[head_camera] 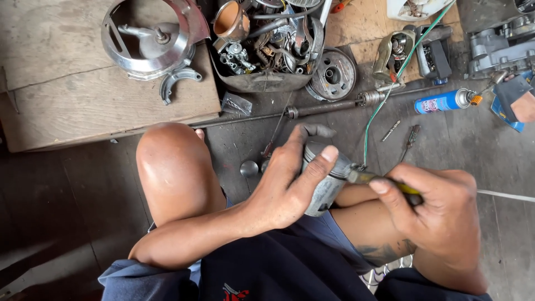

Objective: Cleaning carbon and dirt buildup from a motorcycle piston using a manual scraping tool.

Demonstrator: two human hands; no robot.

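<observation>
My left hand is wrapped around a grey metal cylinder, a motor-like part, held above my lap. My right hand grips a yellow-handled tool whose tip meets the cylinder's right end. A green wire runs from that end up toward the parts at the back. My bare knee is raised to the left of the cylinder.
A metal bin of assorted parts sits ahead, a shiny round housing on a wooden board to the left. A long steel rod, a blue spray can, a round hub and an engine casing lie on the floor.
</observation>
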